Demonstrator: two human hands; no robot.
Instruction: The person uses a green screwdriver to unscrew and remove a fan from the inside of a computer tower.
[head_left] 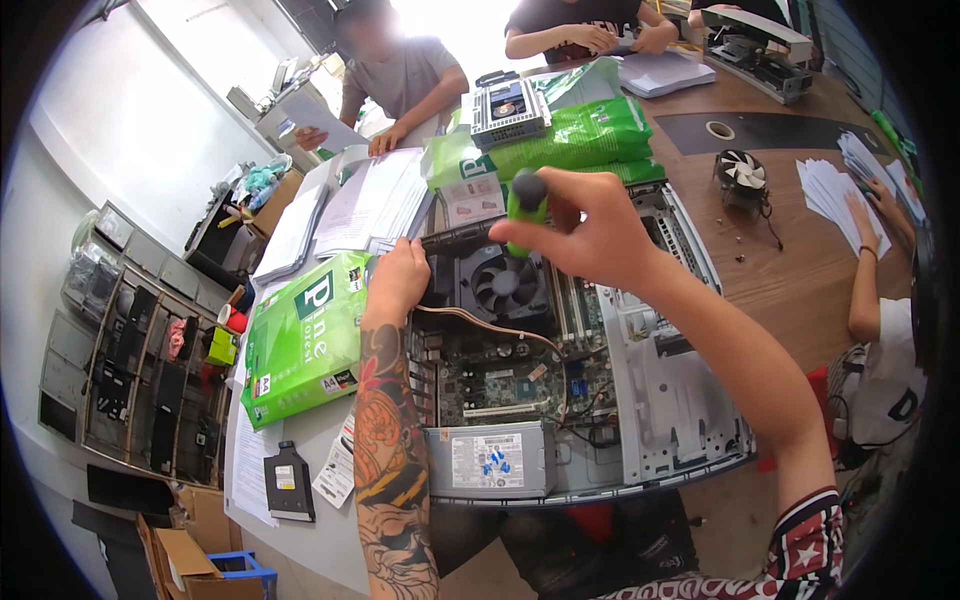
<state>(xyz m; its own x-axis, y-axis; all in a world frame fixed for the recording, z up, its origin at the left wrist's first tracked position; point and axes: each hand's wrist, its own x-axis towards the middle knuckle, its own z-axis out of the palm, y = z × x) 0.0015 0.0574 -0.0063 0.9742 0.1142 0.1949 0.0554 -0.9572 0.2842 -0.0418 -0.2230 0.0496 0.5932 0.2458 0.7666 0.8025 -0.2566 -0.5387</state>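
An open desktop computer case lies flat before me, its insides facing up. My right hand is closed round the green and black handle of a screwdriver, held upright over the black cooling fan. The screwdriver's tip is hidden, so I cannot tell what it touches. At the far left corner of the case my left hand is closed on the edge, beside the fan's black housing. A circuit board and a silver power supply sit nearer to me inside the case.
Green paper packs flank the case left and behind; a metal drive unit sits on the rear ones. A loose fan cooler and tape roll lie right. Paper stacks stand far left. Other people work around the table.
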